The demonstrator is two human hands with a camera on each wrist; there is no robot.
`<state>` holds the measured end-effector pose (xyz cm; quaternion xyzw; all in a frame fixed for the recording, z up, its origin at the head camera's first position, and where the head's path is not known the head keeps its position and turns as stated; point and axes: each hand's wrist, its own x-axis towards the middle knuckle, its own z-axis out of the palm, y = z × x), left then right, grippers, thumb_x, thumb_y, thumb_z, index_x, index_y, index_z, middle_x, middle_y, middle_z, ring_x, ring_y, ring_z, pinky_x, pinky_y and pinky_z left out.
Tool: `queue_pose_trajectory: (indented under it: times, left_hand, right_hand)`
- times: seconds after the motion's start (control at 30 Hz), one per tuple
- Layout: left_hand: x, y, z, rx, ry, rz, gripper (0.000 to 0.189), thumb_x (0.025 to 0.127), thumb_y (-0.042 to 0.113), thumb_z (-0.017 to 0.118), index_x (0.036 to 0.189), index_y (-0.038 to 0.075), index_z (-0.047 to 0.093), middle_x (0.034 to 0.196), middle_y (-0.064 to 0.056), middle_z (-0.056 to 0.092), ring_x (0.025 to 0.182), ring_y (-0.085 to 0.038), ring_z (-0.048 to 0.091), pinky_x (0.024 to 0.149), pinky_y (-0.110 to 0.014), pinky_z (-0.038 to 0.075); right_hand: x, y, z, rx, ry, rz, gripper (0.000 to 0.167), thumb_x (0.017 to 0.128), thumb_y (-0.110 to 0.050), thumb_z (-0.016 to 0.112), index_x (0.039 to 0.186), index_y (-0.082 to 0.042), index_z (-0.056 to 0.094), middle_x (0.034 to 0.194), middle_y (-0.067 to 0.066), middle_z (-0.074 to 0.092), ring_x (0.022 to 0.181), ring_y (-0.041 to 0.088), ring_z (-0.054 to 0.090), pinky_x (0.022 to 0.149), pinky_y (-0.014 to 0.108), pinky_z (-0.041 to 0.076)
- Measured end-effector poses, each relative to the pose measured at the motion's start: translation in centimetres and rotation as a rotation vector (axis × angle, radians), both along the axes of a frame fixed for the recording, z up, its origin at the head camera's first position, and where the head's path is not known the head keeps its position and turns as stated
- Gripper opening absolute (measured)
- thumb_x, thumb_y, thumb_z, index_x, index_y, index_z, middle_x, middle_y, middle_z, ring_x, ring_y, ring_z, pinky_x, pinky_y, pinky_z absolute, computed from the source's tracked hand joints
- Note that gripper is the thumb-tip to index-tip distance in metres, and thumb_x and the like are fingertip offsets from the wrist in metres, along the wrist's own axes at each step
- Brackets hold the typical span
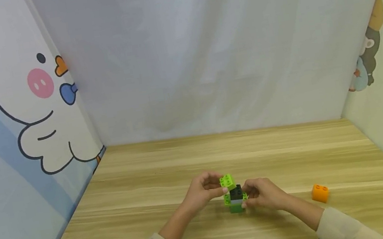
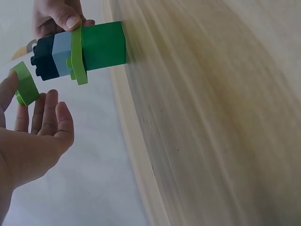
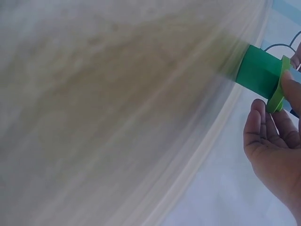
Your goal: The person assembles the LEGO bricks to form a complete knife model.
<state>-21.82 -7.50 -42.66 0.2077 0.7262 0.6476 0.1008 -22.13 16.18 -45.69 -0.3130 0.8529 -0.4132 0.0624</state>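
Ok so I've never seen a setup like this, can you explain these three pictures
No robot here, just a person working bare-handed. The wide picture comes from a head-worn camera; the tilted close-ups come from cameras on the left and right wrists. On the wooden table stands a stack of blocks: a dark green block at the bottom, then a lime plate, a grey-blue block and a black block on top. The left hand holds a light green block, apart from the stack; the right hand grips the stack at the lime plate. An orange block sits to the right.
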Motion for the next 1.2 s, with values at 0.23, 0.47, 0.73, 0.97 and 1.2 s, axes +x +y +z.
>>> queue_pose_trajectory:
  times: [0.23, 0.47, 0.73, 0.97, 1.2]
  left_hand:
    - [-0.6, 0.5, -1.2, 0.011, 0.007, -0.009, 0.035, 0.081, 0.007, 0.072, 0.111, -0.002, 0.058, 0.101, -0.009, 0.062, 0.092, -0.024, 0.06, 0.079, -0.033, 0.051]
    - [-0.6, 0.9, -1.0, -0.007, -0.003, -0.004, 0.034, 0.081, 0.009, 0.072, 0.112, 0.0, 0.059, 0.102, -0.007, 0.062, 0.092, -0.023, 0.06, 0.078, -0.034, 0.05]
    - [-0.2, 1.0, -0.8, -0.04, 0.006, -0.002, 0.031, 0.083, 0.011, 0.07, 0.111, 0.004, 0.061, 0.099, -0.005, 0.062, 0.092, -0.023, 0.059, 0.076, -0.035, 0.05]
    - [0.0, 1.3, -0.5, -0.084, 0.064, -0.005, 0.029, 0.081, 0.01, 0.071, 0.108, 0.004, 0.062, 0.095, -0.004, 0.062, 0.089, -0.021, 0.059, 0.075, -0.032, 0.05]
    - [1.1, 1.5, 1.0, -0.131, 0.092, -0.005, 0.028, 0.083, 0.008, 0.069, 0.109, 0.002, 0.061, 0.098, -0.006, 0.062, 0.091, -0.024, 0.057, 0.075, -0.034, 0.049]
  right_hand:
    - [0.3, 0.0, -0.1, 0.019, -0.005, -0.015, 0.028, 0.081, -0.013, 0.072, 0.102, 0.002, 0.063, 0.088, -0.001, 0.062, 0.072, 0.011, 0.056, 0.064, 0.026, 0.05]
    - [0.3, 0.1, 0.0, -0.001, -0.003, -0.004, 0.028, 0.081, -0.009, 0.069, 0.105, 0.005, 0.062, 0.093, 0.004, 0.064, 0.075, 0.012, 0.057, 0.065, 0.026, 0.05]
    - [0.5, 0.1, 0.2, -0.031, -0.042, -0.014, 0.03, 0.081, -0.011, 0.072, 0.103, 0.004, 0.059, 0.091, 0.002, 0.061, 0.076, 0.014, 0.056, 0.067, 0.027, 0.05]
    - [0.5, 0.1, 0.3, -0.032, -0.042, -0.008, 0.031, 0.082, -0.011, 0.072, 0.104, 0.006, 0.059, 0.09, 0.003, 0.06, 0.076, 0.015, 0.056, 0.068, 0.028, 0.05]
    - [0.4, 0.0, 0.2, -0.009, -0.025, -0.005, 0.032, 0.082, -0.015, 0.072, 0.103, 0.006, 0.059, 0.087, 0.002, 0.06, 0.075, 0.014, 0.056, 0.067, 0.027, 0.05]
